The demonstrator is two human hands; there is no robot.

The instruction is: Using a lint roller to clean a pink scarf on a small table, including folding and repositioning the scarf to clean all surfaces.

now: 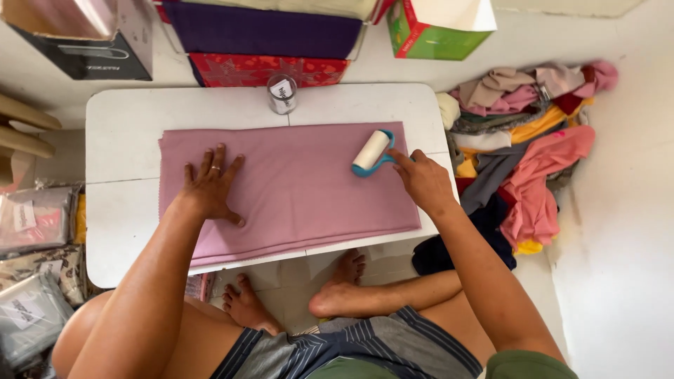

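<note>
1. Pressing flat on the folded pink fabric [295, 189], left hand [210, 186] with fingers spread (ring on one finger), holding nothing.
2. Lying across the white table [119, 126], fabric covering most of its top, small clear jar [282, 94] standing just beyond its far edge.
3. Pinching the blue handle of the lint roller [372, 153], right hand [423, 181], white roll resting on the fabric's far right corner.
4. Sitting heaped beside the table's right edge, pile of clothes [526, 140].

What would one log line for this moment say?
left hand: flat on pink cloth | right hand: holds lint roller on cloth | table: white
</note>
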